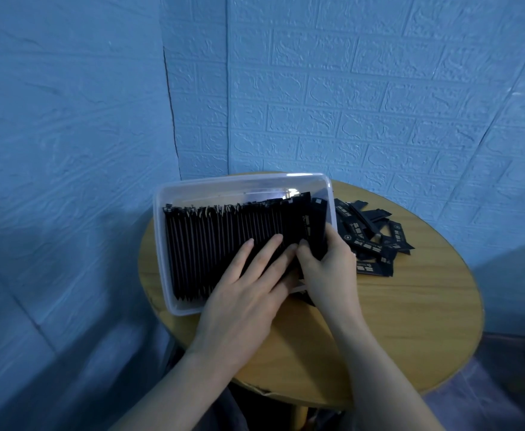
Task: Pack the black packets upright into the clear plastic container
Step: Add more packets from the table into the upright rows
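Packets [224,241] too many to count fill one container [161,194]; left hand [248,293] flat, right hand [326,262] grips one.

Clear plastic container [174,194] on round wooden counter [410,321], holding a row of upright black packets [211,241]. Left hand [248,293] lies flat, fingers straight, on the row. Right hand [326,262] grips a packet [315,225] at the row's right end. Loose packets [376,241] heaped right of container.
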Tool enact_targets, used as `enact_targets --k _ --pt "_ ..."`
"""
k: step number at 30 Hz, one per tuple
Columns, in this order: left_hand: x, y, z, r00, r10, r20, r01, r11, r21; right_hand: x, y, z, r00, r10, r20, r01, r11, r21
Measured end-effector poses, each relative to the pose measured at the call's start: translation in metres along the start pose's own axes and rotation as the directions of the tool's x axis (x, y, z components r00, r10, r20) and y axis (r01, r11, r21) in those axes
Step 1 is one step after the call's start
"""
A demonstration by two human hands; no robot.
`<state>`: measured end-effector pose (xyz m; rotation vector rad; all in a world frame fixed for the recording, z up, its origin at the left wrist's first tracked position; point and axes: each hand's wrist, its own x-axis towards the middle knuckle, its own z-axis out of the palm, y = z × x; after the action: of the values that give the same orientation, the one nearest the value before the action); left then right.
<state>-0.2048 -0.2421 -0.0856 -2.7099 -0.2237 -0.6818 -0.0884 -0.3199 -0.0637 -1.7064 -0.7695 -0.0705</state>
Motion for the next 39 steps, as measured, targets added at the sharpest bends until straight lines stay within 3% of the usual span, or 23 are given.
enact_targets --k 13,22,30,35,39 --pt "-0.0006 -0.0008 0.0017 1.000 -0.002 -0.024 0.001 1.000 -0.006 -0.0028 -0.0020 -0.0017 1.000 0.002 0.024 -0.002 1.000 -0.006" --pt "-0.0005 -0.0017 0.0025 1.000 0.008 -0.014 -0.008 1.000 0.008 -0.0010 -0.0020 -0.0052 1.000 0.007 -0.021 -0.004 0.992 0.124" --pt "0.0008 -0.0015 0.0008 0.999 0.012 0.042 -0.013 1.000 0.026 0.0010 -0.0016 -0.0045 0.999 0.028 0.033 -0.030 0.998 0.055" --pt "0.0007 0.0000 0.0013 1.000 0.006 0.022 -0.006 1.000 0.008 0.0000 -0.0038 -0.0027 0.998 0.020 0.056 -0.017 0.998 -0.053" --pt "0.0011 0.0009 0.0029 1.000 0.007 -0.004 -0.007 1.000 0.016 0.0012 -0.0058 -0.0064 0.997 0.029 0.070 -0.026 0.999 -0.044"
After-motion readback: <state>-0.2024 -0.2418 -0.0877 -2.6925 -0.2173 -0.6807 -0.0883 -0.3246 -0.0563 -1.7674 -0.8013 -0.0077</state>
